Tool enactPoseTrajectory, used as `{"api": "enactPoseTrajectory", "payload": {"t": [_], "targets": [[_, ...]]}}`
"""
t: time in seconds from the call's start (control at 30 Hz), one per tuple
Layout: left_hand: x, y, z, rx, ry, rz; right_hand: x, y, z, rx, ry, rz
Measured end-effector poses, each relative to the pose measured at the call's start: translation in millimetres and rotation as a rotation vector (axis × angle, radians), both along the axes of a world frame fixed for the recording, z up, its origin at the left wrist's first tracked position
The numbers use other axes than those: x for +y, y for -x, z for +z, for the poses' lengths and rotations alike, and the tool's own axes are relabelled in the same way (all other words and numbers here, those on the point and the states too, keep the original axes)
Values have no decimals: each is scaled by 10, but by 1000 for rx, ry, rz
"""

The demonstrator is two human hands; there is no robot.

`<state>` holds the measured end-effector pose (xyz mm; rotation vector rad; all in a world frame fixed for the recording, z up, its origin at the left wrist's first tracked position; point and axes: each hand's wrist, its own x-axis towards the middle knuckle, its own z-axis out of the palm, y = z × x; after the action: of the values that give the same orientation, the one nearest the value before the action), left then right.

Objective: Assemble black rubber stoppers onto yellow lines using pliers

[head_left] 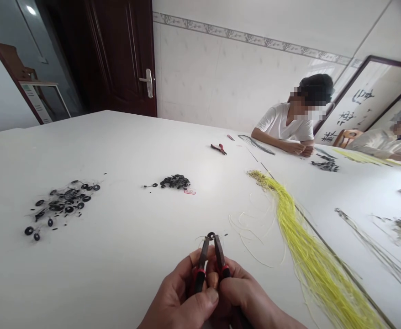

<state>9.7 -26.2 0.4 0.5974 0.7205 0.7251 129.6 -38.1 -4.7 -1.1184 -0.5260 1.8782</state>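
Note:
My left hand (178, 297) and my right hand (236, 290) meet at the bottom middle of the view. Together they grip red-and-black handled pliers (211, 265), with one handle in each hand. A small black ring (211, 235) sits at the pliers' tips, just above the white table (118, 260). A long bundle of yellow fibres (310, 242) lies to the right of my right hand. Black rings tangled with thin fibres form a loose pile (61, 205) at the left, and a smaller heap of black rings (175, 182) lies farther ahead.
Across the table, a seated person (282, 123) in a white shirt rests both hands by a second pair of pliers (219, 148). Greyish fibres (375, 251) lie at the right. A large mirror (368, 100) leans at the far right, and a dark door (118, 59) stands behind.

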Motion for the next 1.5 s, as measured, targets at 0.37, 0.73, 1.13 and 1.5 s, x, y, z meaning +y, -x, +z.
{"api": "enactPoseTrajectory", "payload": {"t": [0.37, 0.73, 1.13, 1.5], "targets": [[41, 62, 11, 184, -198, 21, -55, 0, -90, -213, -19, 29], [66, 85, 3, 146, -196, 29, -99, -58, 5, -210, -134, 195], [145, 96, -4, 261, -298, 197, -137, -83, 42, -364, -189, 313], [86, 101, 25, 234, -270, 54, -162, -94, -71, -986, -1085, -333]]}}
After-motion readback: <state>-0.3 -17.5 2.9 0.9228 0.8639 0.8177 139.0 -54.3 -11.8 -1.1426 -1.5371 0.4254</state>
